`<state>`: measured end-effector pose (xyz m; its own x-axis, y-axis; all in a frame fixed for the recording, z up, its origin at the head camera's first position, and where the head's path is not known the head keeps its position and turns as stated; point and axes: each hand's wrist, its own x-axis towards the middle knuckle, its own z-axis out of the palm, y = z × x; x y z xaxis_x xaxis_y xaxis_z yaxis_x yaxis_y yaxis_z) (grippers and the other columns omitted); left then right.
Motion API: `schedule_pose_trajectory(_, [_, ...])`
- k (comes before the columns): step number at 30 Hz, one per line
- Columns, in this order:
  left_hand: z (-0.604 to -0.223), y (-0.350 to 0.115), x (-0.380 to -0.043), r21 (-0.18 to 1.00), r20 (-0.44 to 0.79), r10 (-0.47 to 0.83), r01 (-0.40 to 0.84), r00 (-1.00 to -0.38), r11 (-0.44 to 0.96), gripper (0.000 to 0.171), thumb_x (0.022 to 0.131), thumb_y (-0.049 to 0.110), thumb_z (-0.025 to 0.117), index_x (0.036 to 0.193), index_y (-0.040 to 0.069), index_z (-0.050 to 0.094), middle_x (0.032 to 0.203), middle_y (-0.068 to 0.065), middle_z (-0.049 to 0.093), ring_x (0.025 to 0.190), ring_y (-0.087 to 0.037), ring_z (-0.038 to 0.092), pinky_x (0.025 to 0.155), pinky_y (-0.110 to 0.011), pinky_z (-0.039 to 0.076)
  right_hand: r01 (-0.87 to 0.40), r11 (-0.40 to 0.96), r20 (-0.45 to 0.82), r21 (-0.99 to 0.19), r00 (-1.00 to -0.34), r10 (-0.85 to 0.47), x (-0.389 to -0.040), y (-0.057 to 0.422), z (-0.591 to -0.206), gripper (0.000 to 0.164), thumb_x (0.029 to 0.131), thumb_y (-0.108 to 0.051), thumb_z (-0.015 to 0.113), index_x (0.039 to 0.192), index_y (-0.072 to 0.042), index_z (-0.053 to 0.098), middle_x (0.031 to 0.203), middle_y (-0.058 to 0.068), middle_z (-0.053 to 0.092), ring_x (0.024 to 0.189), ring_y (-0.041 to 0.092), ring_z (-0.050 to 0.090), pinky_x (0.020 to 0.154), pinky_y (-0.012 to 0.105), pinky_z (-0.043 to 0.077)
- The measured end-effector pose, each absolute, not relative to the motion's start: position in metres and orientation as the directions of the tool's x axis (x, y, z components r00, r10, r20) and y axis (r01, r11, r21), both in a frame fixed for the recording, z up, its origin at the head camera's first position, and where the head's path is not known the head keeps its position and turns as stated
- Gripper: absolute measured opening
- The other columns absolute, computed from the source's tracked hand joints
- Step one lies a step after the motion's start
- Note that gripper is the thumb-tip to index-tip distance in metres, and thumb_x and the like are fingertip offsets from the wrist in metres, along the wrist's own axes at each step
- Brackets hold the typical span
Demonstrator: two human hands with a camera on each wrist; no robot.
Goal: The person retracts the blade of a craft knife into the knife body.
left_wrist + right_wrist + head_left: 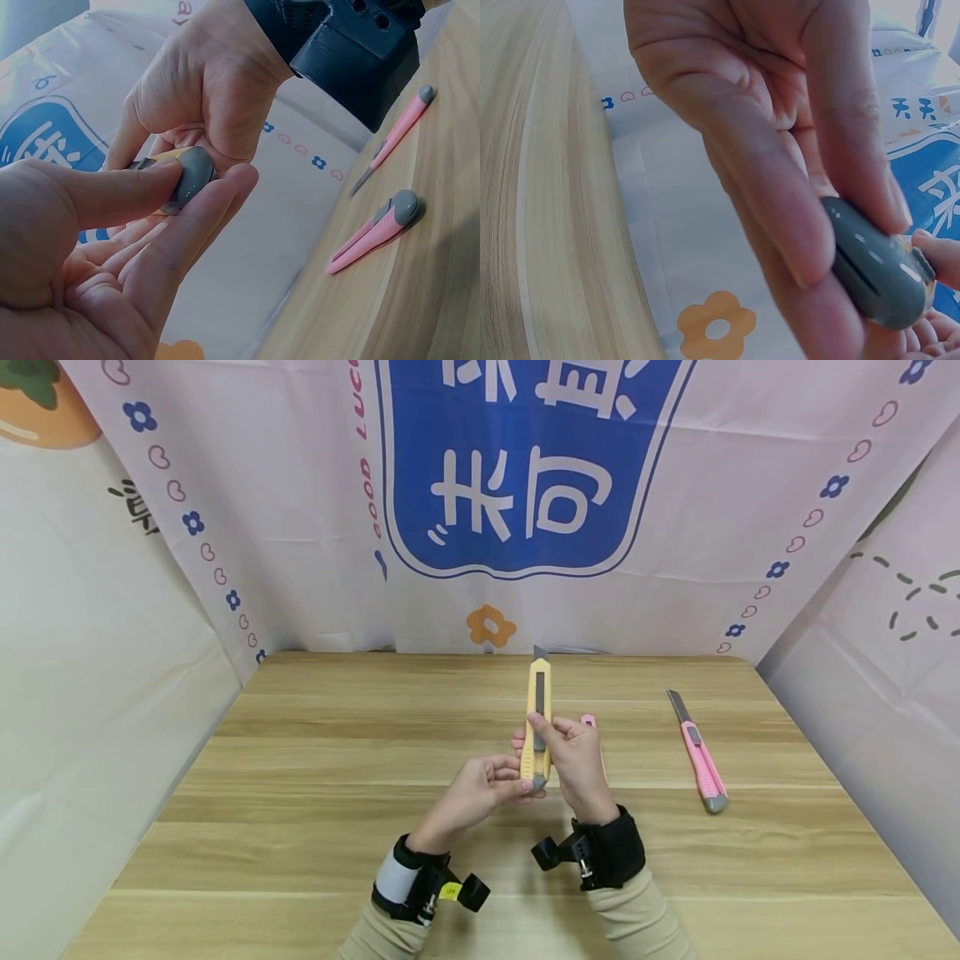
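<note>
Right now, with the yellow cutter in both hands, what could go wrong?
The yellow cutter has its blade out; if the left hand or right hand slips, a finger could be cut. The right thumb over its slot might shift that blade. The pink cutter farthest right also lies blade-out, so reaching past could nick someone.

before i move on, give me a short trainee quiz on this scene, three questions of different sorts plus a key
1. Which hand's grip is on the grey end of the yellow cutter?
2. True or false: that cutter's blade sticks out past its body.
3. How many pink cutters lie on the table?

Key:
1. The left hand, pinching it with the thumb.
2. True.
3. Two; the left wrist view shows both, while the head view has one partly behind the right hand.
</note>
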<state>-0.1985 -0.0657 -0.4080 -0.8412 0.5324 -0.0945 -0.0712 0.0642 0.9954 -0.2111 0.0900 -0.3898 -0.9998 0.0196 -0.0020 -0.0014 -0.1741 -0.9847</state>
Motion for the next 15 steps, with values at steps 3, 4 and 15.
schedule_pose_trajectory(3, [-0.4080, -0.0657, -0.1986, 0.995, -0.094, 0.531, -0.071, -0.842, 0.063, 0.030, 0.094, 0.003, 0.058, 0.121, -0.009, 0.056, 0.115, -0.030, 0.067, 0.102, -0.030, 0.072, 0.096, -0.051, 0.056, 0.012, -0.172, -0.016, -0.985, -1.000, 0.023, -0.2114, 0.0895, -0.3898, 0.040, 0.095, -0.024, 0.062, 0.113, 0.012, 0.062, 0.070, -0.009, 0.075, 0.068, 0.007, 0.073, 0.072, 0.023, 0.063])
schedule_pose_trajectory(4, [-0.4079, -0.0657, -0.1986, 0.995, -0.094, 0.529, -0.072, -0.843, 0.063, 0.030, 0.094, 0.003, 0.058, 0.121, -0.009, 0.056, 0.115, -0.030, 0.067, 0.102, -0.030, 0.072, 0.096, -0.051, 0.056, 0.017, -0.172, -0.021, -0.985, -0.999, 0.024, -0.2115, 0.0894, -0.3899, 0.040, 0.095, -0.024, 0.062, 0.113, 0.012, 0.062, 0.070, -0.009, 0.075, 0.068, 0.007, 0.073, 0.073, 0.024, 0.063])
schedule_pose_trajectory(15, [-0.4083, -0.0666, -0.1982, 0.997, -0.078, 0.510, -0.068, -0.857, 0.038, 0.030, 0.092, 0.001, 0.060, 0.120, -0.010, 0.057, 0.115, -0.031, 0.066, 0.106, -0.038, 0.068, 0.098, -0.052, 0.054, 0.090, -0.184, -0.095, -0.979, -0.995, 0.019, -0.2139, 0.0867, -0.3915, 0.046, 0.095, -0.035, 0.060, 0.115, 0.007, 0.062, 0.076, -0.007, 0.076, 0.074, 0.008, 0.074, 0.078, 0.024, 0.063])
